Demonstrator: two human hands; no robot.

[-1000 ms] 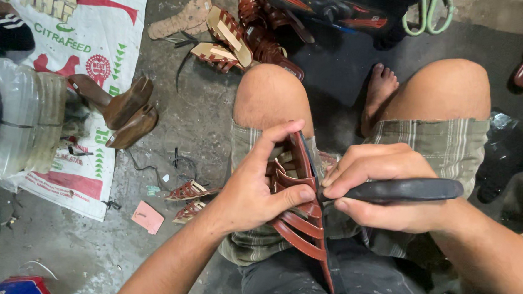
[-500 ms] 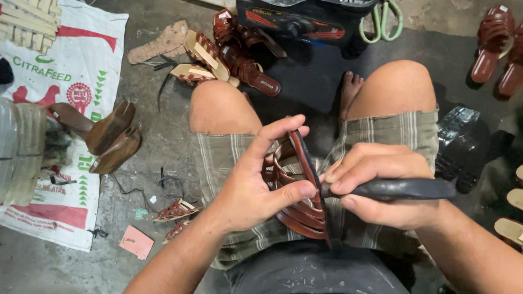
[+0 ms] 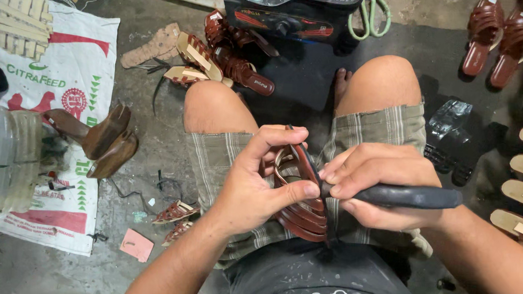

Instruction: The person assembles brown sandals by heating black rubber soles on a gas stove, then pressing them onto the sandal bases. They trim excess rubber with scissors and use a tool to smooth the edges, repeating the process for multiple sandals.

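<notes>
Seen from above, a person sits on a concrete floor (image 3: 156, 142) with a brown strappy sandal upper (image 3: 300, 201) held in the lap, between the knees. The left hand (image 3: 254, 188) has its grip pinched on the sandal's edge, thumb pressing its sole rim. The right hand (image 3: 377, 184) has its grip closed around a black-handled tool (image 3: 406, 196), whose tip touches the sandal. Finished brown sandals (image 3: 230, 57) lie on the floor beyond the left knee, and wooden heels (image 3: 106, 140) rest on a printed sack (image 3: 52, 97) at the left.

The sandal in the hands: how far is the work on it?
Done: its straps are woven. In hand: left hand grips the sandal on the lap; right hand presses a black-handled tool to its edge. Left: bare soles wait at right.
</notes>
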